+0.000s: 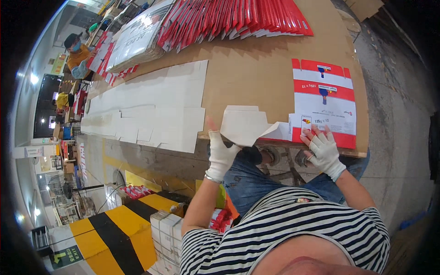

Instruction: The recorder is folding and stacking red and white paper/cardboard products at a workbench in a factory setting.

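One gloved left hand (221, 155) was open near the centre of the head view, its index finger pointing to about twelve o'clock, its thumb held apart beside a white cardboard flap (243, 124); whether they touched could not be told. At three o'clock the gloved right hand (325, 150), fingers spread, rested on the lower edge of a flat red-and-white carton (327, 107). That carton lay on a brown table (250, 68), between two and three o'clock.
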Available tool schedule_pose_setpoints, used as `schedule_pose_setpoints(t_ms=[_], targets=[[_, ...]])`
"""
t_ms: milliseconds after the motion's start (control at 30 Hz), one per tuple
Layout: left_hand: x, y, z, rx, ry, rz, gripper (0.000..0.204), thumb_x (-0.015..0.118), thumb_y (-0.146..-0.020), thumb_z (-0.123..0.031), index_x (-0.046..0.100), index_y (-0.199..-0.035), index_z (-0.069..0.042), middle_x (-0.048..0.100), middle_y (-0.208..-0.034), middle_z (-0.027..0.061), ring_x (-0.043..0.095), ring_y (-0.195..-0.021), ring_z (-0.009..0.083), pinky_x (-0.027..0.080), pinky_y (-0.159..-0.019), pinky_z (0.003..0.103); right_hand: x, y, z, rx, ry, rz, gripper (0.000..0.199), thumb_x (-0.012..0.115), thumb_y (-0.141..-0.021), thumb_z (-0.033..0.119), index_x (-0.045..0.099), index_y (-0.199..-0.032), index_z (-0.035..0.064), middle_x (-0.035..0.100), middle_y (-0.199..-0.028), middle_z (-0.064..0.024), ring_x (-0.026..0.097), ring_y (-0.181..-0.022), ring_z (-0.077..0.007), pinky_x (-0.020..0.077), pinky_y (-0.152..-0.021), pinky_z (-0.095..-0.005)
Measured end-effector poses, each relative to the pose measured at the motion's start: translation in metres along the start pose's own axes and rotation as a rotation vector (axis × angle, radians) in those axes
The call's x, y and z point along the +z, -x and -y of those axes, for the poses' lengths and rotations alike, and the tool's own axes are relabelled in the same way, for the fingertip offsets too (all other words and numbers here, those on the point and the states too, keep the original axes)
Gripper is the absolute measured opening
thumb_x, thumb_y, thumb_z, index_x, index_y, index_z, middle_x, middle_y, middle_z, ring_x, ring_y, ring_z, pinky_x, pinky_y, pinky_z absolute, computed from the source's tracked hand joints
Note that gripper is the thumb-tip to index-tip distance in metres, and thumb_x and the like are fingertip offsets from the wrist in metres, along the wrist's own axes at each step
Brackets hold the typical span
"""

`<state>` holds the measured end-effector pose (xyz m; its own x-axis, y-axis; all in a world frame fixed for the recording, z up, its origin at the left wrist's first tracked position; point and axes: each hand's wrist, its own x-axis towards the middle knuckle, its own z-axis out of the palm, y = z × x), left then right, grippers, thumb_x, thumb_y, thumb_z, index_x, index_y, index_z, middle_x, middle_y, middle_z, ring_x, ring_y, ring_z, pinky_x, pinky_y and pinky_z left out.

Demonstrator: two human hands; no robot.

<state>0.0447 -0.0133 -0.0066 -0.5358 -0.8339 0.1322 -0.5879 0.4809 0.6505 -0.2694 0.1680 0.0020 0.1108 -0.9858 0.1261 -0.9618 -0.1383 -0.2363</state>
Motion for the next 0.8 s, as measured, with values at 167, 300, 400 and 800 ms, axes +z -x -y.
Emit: schedule_pose_setpoints(t_ms=[167, 300, 400, 800], targets=[[0.053, -0.018, -0.019, -0.190, 0.734, -0.385, 0.113, 0.083, -0.073, -0.009, 0.003, -0.153, -0.002, 0.032, -0.149, 0.0177, 0.034, -0.135, 0.0258, 0.030, -0.111, 0.036, 0.001, -0.002, 0.001, 0.010, -0.023, 0.009, 0.059, 0.066, -0.081, 0.029, 0.053, -0.137, 0.0180, 0.047, -0.146, -0.0031, 0.037, -0.139, -0.0260, 0.0169, -0.116, -0.0567], [0.082, -0.038, -0.041, -0.222, 0.769, -0.435, 0.052, 0.064, -0.091, -0.009, 0.040, -0.135, 0.003, 0.055, -0.125, 0.0139, 0.054, -0.112, 0.0221, 0.042, -0.098, 0.033, 0.002, -0.005, -0.001, -0.014, 0.037, 0.019, 0.061, 0.067, -0.080, 0.030, 0.052, -0.138, 0.0172, 0.047, -0.146, -0.0031, 0.037, -0.139, -0.0254, 0.0189, -0.115, -0.0567], [0.086, -0.043, -0.038, -0.024, 0.361, -0.360, 0.049, 0.057, -0.092, -0.003, 0.039, -0.137, 0.005, 0.054, -0.131, 0.0192, 0.058, -0.113, 0.0292, 0.047, -0.093, 0.035, 0.000, -0.006, -0.011, -0.124, 0.135, 0.060, 0.066, 0.067, -0.079, 0.032, 0.048, -0.140, 0.0167, 0.047, -0.146, -0.0036, 0.038, -0.139, -0.0248, 0.0219, -0.114, -0.0570], [0.067, -0.068, -0.039, 0.550, -0.303, 0.173, 0.057, 0.056, -0.087, -0.014, 0.041, -0.142, -0.005, 0.040, -0.148, 0.0167, 0.034, -0.140, 0.0342, 0.026, -0.113, 0.053, -0.019, -0.027, -0.022, -0.174, 0.081, -0.010, 0.047, 0.045, -0.091, 0.016, 0.048, -0.137, 0.0098, 0.049, -0.143, -0.0102, 0.047, -0.132, -0.0272, 0.0318, -0.108, -0.0574]])
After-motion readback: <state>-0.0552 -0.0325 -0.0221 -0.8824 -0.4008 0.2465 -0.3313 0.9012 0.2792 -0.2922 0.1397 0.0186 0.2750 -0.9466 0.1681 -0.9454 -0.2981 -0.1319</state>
